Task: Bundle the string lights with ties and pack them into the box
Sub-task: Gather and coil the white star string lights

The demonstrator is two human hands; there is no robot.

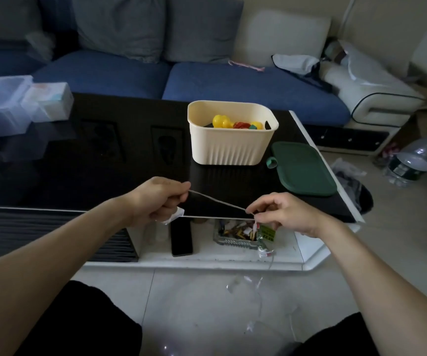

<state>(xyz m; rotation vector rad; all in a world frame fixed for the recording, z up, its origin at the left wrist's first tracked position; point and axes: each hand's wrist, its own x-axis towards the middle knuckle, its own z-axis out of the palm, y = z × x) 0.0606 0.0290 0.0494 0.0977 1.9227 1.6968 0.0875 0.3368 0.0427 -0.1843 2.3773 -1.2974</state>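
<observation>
Now both hands are pinching the thin silvery string light wire (217, 201), left hand (156, 199) higher, right hand (281, 214) lower, stretching it sideways; the cream ribbed plastic box (230, 147) is sitting beyond on the table (78, 163).

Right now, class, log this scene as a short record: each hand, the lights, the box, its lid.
left hand: grips one end of the wire
right hand: pinches the wire further along
string lights: stretched taut between both hands, the rest trailing to the floor
box: cream, open, on the black table, holds coloured toys
lid: green, flat on the table, right of the box
</observation>
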